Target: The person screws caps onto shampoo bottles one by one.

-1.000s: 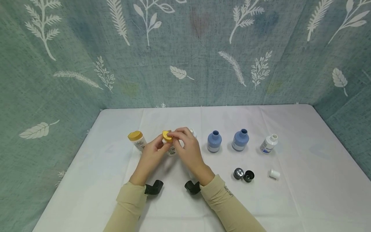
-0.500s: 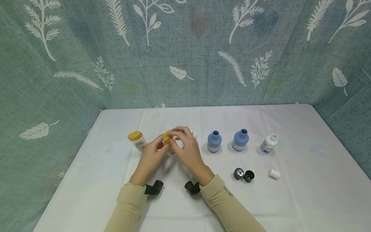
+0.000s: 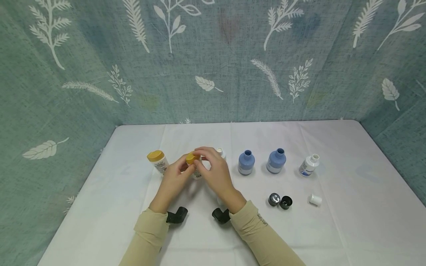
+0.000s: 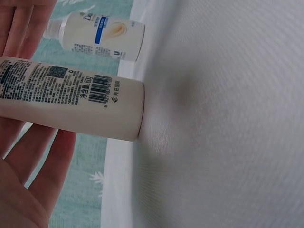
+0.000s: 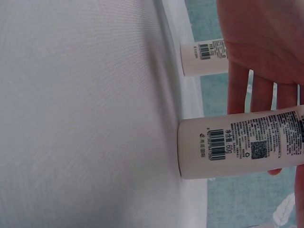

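A white bottle (image 3: 197,175) with dark printed text stands upright on the white cloth between both hands. Its yellow cap (image 3: 190,158) sits level at the bottle's top. My left hand (image 3: 174,179) holds the bottle near its top from the left, thumb in front. From the right, my right hand (image 3: 215,171) pinches the yellow cap between thumb and fingers. Both wrist views show the lower part of the bottle (image 4: 71,99), its barcode and label facing me; the cap lies outside those views. Just left stands a similar white bottle with a yellow cap (image 3: 155,156).
A white uncapped bottle (image 3: 220,151) stands partly hidden behind my right hand. Farther right are two blue uncapped bottles (image 3: 246,162) and a white one (image 3: 308,165). Two black caps (image 3: 274,199) and a white cap (image 3: 315,200) lie nearer. A patterned curtain (image 3: 213,66) hangs behind.
The yellow cap, tipped between my fingers in the earlier frames, is now level at the bottle's top. My right fingers have shifted slightly with it; my left hand has hardly moved.
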